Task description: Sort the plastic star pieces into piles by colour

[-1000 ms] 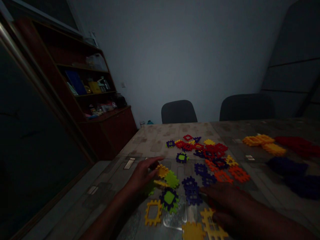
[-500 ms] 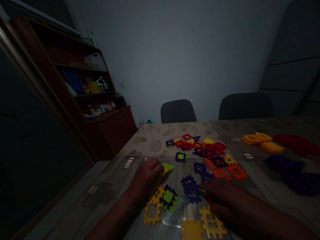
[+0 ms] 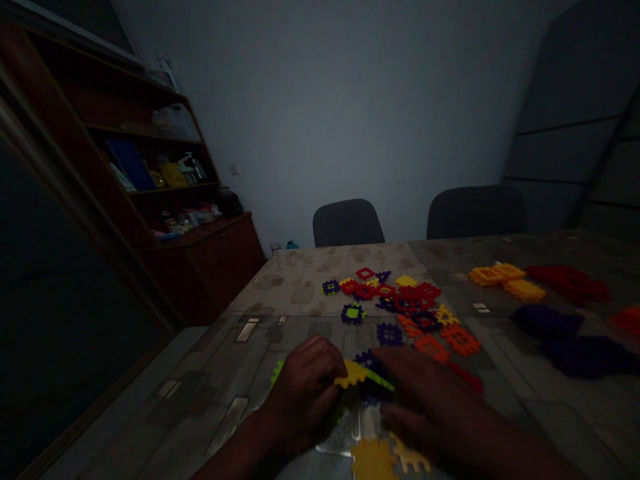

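My left hand (image 3: 307,387) is closed on joined yellow and green interlocking plastic tiles (image 3: 353,375), with toothed edges, raised above the table. Their green part slopes down to the right. Just beyond that end is my right hand (image 3: 430,403), its thumb and fingers apart around the gap; I cannot tell whether it touches the green edge. Beneath the hands, dark blue tiles (image 3: 369,360) are partly hidden. A yellow square tile (image 3: 374,460) lies at the near edge of view, beside a pale yellow window tile (image 3: 411,459) half covered by my right hand.
A loose heap of red tiles (image 3: 410,297), with blue, yellow and orange ones among them, spreads ahead on the patterned table (image 3: 280,287). Sorted piles of orange-yellow tiles (image 3: 523,289), red tiles (image 3: 570,281) and dark blue tiles (image 3: 587,353) lie right. Chairs (image 3: 349,223) stand behind.
My left hand has moved right and nearer with the yellow and green tiles. My right hand has shifted left, close to their end. The whole view has turned slightly right.
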A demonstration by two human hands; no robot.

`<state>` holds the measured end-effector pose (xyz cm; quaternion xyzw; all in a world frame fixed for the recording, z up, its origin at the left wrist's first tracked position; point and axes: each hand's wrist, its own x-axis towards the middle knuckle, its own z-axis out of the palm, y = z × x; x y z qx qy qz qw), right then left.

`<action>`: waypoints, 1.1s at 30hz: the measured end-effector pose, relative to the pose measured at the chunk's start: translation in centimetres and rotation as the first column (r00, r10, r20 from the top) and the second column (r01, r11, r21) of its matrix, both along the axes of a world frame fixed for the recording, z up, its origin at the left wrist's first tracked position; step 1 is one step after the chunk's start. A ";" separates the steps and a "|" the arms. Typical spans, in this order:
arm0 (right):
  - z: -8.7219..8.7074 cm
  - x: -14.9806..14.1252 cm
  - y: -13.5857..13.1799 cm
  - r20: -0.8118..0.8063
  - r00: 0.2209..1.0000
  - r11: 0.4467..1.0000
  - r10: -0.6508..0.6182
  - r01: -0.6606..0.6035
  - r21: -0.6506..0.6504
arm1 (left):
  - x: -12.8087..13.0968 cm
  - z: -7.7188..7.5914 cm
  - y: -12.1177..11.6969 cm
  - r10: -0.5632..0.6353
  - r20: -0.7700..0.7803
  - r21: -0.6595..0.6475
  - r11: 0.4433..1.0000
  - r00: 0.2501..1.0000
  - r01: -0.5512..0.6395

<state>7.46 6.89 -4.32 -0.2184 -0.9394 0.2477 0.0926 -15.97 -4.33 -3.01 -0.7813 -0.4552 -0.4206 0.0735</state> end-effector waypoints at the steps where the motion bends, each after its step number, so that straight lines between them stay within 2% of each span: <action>1: 0.2 -0.5 -0.4 0.018 1.000 0.999 0.011 -0.011 0.031 | 0.2 -0.1 0.0 0.000 -0.001 0.007 1.000 1.000 0.000; 4: 1.2 -1.9 -1.0 0.091 0.996 0.984 -0.019 0.002 0.179 | 0.1 -0.2 -0.1 0.015 -0.020 0.041 0.999 1.000 -0.014; 7: 1.7 -2.2 -0.3 0.156 0.984 0.947 -0.087 0.033 0.321 | -0.7 -0.2 -0.2 0.063 -0.048 0.064 0.996 0.997 -0.060; 10: 1.5 -1.8 1.2 0.163 0.974 0.924 -0.156 0.086 0.373 | -1.1 -0.1 -0.2 0.079 -0.079 0.052 0.996 0.994 -0.075; 13: 1.1 -1.0 2.5 0.143 0.965 0.905 -0.220 0.147 0.399 | -0.3 -0.2 -0.3 0.057 -0.120 0.002 0.998 0.991 -0.057; 15: 1.0 -0.5 2.9 0.124 0.969 0.918 -0.212 0.155 0.365 | 0.9 -0.5 -0.5 0.048 -0.191 -0.102 0.992 0.980 -0.069; 17: 1.3 -0.2 2.9 0.098 0.978 0.947 -0.182 0.148 0.285 | 2.2 -0.7 -0.8 0.028 -0.291 -0.272 0.956 0.956 -0.111; 19: 1.8 0.1 2.8 0.068 0.986 0.969 -0.151 0.134 0.206 | 3.3 -0.6 -1.3 -0.031 -0.363 -0.462 0.874 0.931 -0.151; 21: 2.2 0.2 2.8 0.058 0.990 0.979 -0.132 0.120 0.167 | 3.9 -0.1 -1.9 -0.099 -0.359 -0.618 0.770 0.928 -0.157; 23: 2.3 0.3 2.8 0.064 0.990 0.979 -0.129 0.117 0.166 | 3.9 0.9 -2.4 -0.130 -0.300 -0.720 0.680 0.945 -0.136; 25: 2.2 0.3 2.4 0.070 0.991 0.984 -0.118 0.107 0.146 | 3.4 2.1 -2.7 -0.108 -0.211 -0.774 0.625 0.972 -0.098; 28: 1.8 0.2 0.7 0.024 0.998 0.997 -0.064 0.063 0.048 | 1.3 3.7 -2.6 0.001 -0.108 -0.783 0.616 0.994 -0.086; 31: 1.3 -0.2 -1.7 0.050 0.999 1.000 -0.005 0.005 0.001 | -2.0 4.1 -2.2 0.152 -0.139 -0.714 0.669 0.979 -0.205; 33: 0.4 -0.6 -2.9 0.131 0.990 0.999 0.046 -0.045 -0.009 | -4.2 3.9 -1.9 0.236 -0.165 -0.689 0.667 0.958 -0.283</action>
